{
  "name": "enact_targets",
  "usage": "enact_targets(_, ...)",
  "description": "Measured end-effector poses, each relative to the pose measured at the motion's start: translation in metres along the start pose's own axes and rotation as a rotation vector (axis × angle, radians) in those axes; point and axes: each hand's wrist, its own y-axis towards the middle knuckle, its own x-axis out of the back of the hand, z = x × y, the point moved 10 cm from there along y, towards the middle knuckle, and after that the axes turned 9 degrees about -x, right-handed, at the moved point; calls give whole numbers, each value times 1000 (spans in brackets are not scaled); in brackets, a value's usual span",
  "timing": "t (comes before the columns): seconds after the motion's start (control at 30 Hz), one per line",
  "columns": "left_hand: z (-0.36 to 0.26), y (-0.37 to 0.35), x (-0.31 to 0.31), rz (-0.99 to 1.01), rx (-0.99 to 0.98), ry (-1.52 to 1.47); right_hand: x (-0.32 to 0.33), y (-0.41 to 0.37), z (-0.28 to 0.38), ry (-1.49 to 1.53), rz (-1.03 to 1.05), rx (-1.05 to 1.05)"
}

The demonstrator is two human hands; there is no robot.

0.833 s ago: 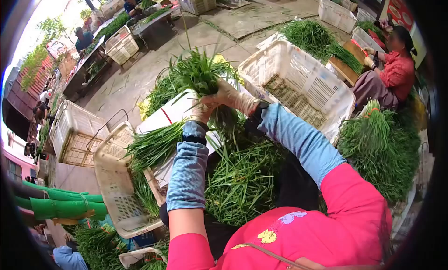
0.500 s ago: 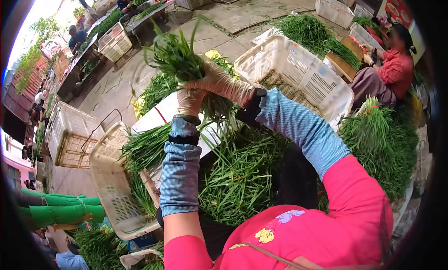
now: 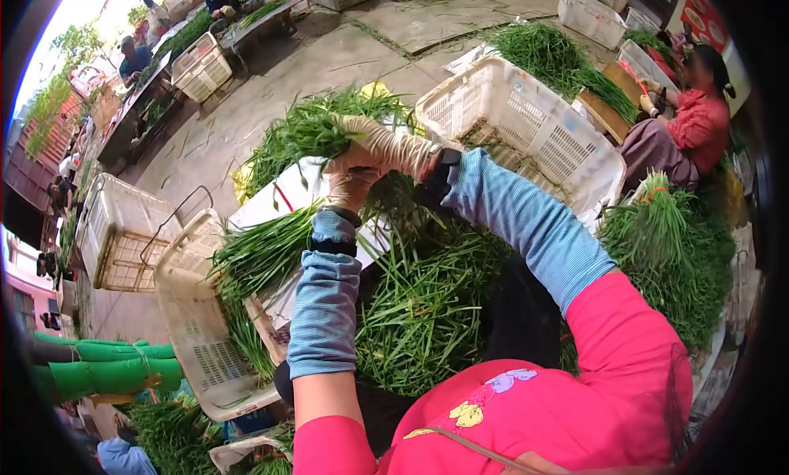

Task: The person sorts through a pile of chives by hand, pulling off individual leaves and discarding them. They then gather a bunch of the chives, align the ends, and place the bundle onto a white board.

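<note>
Left of the big crate (image 3: 565, 145), both hands (image 3: 380, 143) are wrapped round some greens (image 3: 322, 136), decent floor (image 3: 394, 74) room past its rim (image 3: 454, 80).

Bright, glare upper left; warped edges perhaps soft.

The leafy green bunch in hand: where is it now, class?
In the head view, above and left of centre, the leafy green bunch is in the gloved right hand, left of the large white crate.
</note>
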Motion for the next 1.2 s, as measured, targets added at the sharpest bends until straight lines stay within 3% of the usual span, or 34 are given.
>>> enact_targets(0.03, -18, -8, -9, 214, -183, 564, -3, -6, 22, -458, -31, 187)
enact_targets(0.07, -23, -22, -21, 424, -361, 1127, 2, -2, 27, -457, -27, 182)
enact_targets(0.13, -27, -38, -14, 396, -479, 1226, 42, 4, 32, -705, -382, 23)
enact_targets(0.17, -22, -48, -7, 352, -440, 1279, 39, -6, 52, -912, -475, 27)
enact_targets(0.2, -22, -57, 0, 306, -407, 1330, 28, -15, 51, -918, -472, 38)
enact_targets(0.27, 20, -8, 103, 469, -445, 1689, -31, -46, 69, -742, -230, 518)
enact_targets(0.3, 40, 31, 188, 192, -223, 1269, -18, -45, 64, -735, -282, 428)
enact_targets(0.33, 58, 38, 232, 230, -242, 1227, 0, -44, 58, -724, -335, 332)
enact_targets(0.37, 27, -42, 174, -50, -200, 1934, 41, -33, 43, -638, -476, 278)
enact_targets(0.43, 51, -79, 192, -49, 12, 1501, 75, -38, 48, -577, -639, 210)
enact_targets(0.47, 44, -108, 157, -1, -44, 1632, 73, -51, 65, -599, -666, 185)
enact_targets(0.5, 53, -114, 184, -75, 1, 1534, 74, -53, 67, -539, -685, 271)
enact_targets(0.57, 88, -121, 228, 124, -28, 1090, 84, -70, 67, -618, -687, 180)
enact_targets(0.6, 87, -137, 201, 261, -100, 897, 83, -81, 73, -691, -687, 92)
enact_targets(0.67, 74, -178, 158, 28, 10, 268, 86, -102, 79, -394, -627, 167)
enact_targets(0.73, 74, -185, 164, 43, -35, -49, 80, -133, 93, -272, -657, 234)
enact_targets(0.8, 77, -191, 158, 20, -30, -139, 70, -151, 98, -133, -600, 276)
enact_targets(0.87, 86, -195, 140, 59, 17, -21, 55, -170, 94, -172, -568, 168)
enact_targets(0.9, 89, -195, 118, 124, 43, -21, 43, -182, 101, -364, -569, 258)
enact_targets(0.93, 94, -195, 109, 47, 85, -15, 25, -191, 109, -557, -559, 358)
enact_targets(0.97, 96, -177, 116, 172, -17, 245, -4, -210, 119, -498, -445, 568)
enact_targets(1.0, 87, -181, 83, 288, -108, 506, -13, -219, 115, -494, -437, 563)
enact_targets(1.03, 104, -194, 86, -5, 115, 195, -27, -218, 103, -244, -183, 477)
enact_targets(1.07, 132, -169, 124, 10, 172, 244, -46, -219, 94, -1, 69, 385)
enact_targets(1.1, 130, -176, 101, -19, 122, 290, -54, -228, 98, -7, 74, 386)
enact_targets(1.17, 127, -182, 86, -45, 65, 334, -54, -235, 88, 507, 39, 220)
enact_targets(1.2, 125, -175, 102, 54, -36, 755, -47, -246, 82, 296, -34, 329)
